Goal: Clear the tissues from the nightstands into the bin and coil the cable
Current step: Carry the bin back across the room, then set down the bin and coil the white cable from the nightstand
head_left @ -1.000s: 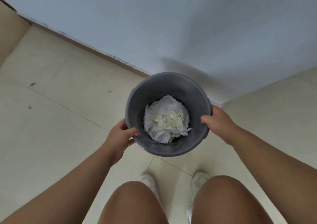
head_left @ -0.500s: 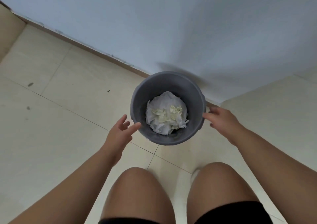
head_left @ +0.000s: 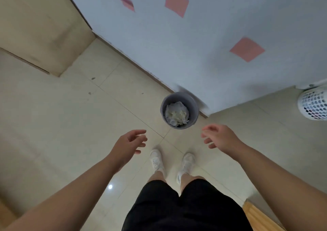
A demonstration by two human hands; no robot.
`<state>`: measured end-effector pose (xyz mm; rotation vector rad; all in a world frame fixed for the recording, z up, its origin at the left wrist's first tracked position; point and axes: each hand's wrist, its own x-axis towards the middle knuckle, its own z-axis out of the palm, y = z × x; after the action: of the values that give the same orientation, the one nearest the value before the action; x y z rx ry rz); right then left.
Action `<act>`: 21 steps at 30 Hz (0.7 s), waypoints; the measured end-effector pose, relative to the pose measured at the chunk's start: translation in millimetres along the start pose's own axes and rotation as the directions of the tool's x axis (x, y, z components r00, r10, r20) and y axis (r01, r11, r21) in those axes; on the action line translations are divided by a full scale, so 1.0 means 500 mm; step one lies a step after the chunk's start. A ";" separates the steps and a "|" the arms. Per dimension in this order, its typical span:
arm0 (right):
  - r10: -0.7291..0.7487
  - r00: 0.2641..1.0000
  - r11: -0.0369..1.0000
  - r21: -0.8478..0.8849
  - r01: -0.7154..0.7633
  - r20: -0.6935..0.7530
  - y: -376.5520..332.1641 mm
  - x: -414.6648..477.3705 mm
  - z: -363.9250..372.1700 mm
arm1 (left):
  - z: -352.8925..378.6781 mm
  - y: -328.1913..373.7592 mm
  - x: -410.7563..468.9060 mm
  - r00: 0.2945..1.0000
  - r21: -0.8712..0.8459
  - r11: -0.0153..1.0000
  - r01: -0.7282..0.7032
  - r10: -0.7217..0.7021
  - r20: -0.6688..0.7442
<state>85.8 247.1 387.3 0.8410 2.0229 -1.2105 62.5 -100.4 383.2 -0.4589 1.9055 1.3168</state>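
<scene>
On the tiled floor, against the foot of the pale wall, stands the grey bin with crumpled white tissues filling its bottom. Both hands hover above the floor, nearer the camera and apart from the bin: the left hand and the right hand have loose, spread fingers and hold nothing. A white mesh basket sits at the right edge.

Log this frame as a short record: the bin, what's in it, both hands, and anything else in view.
bin: grey bin upright on the tiled floor, at the wall corner
contents: crumpled white tissues
hands: left hand and right hand open, empty, apart from the bin
cable: not in view
other: white mesh basket at right edge; pink squares on the wall
</scene>
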 end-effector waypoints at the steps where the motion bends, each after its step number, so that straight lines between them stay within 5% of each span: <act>1: -0.005 1.000 1.000 -0.018 0.005 0.010 -0.013 -0.024 0.004 | -0.011 -0.002 -0.034 1.000 -0.019 1.000 0.008 -0.008 -0.019; 7: -0.090 0.992 0.972 -0.208 0.108 0.091 -0.090 -0.081 0.041 | -0.055 -0.037 -0.159 0.951 -0.239 0.971 0.014 -0.087 -0.297; 13: -0.170 0.957 0.925 -0.295 0.238 0.236 -0.184 -0.058 0.059 | -0.060 -0.100 -0.259 0.880 -0.443 0.896 0.024 -0.230 -0.417; 21: -0.128 0.819 0.679 -0.553 0.484 0.560 -0.308 0.003 0.187 | 0.082 -0.248 -0.444 0.539 -0.798 0.573 -0.187 -0.619 -0.571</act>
<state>-17.1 104.8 428.1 -0.1883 1.9844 -0.6304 303.3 -140.8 464.5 -2.1110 1.5954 1.9045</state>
